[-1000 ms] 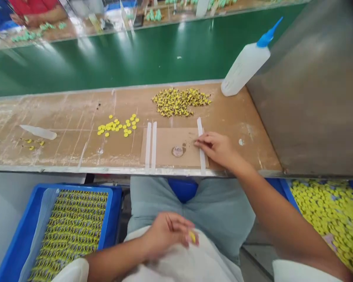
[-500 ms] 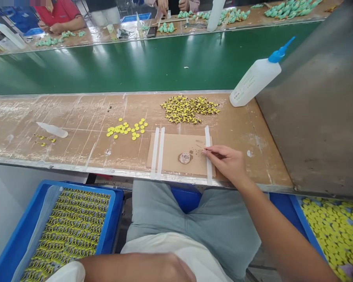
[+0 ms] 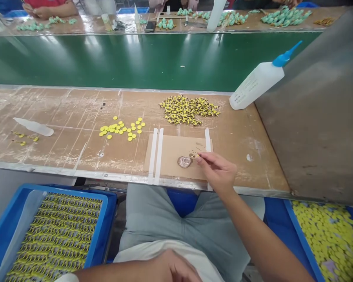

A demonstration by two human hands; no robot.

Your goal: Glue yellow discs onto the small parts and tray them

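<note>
Over the right side of a cardboard sheet (image 3: 173,145), my right hand (image 3: 219,170) is closed in a pinch on a tiny yellow-and-dark piece (image 3: 197,155). Just left of the fingertips lies a small round dish (image 3: 184,161) with a brownish, shiny look, and dark specks dot the cardboard around it. My left hand (image 3: 176,266) is low in front of my body at the bottom edge; its fingers are mostly cut off. A heap of small yellow-and-black pieces (image 3: 188,111) lies beyond the cardboard. Flat yellow discs (image 3: 117,128) are scattered to its left.
A white bottle with a blue nozzle (image 3: 257,84) leans by a metal panel (image 3: 314,117) at right. A translucent tapered tube (image 3: 35,127) lies far left. Blue trays (image 3: 104,223) with yellow pieces flank my legs. Across the green belt (image 3: 120,60), other people sit beside light-green pieces.
My right hand has shifted left toward the small dish, pinching still. The left hand has moved slightly at the bottom edge. The camera view has also shifted a little.
</note>
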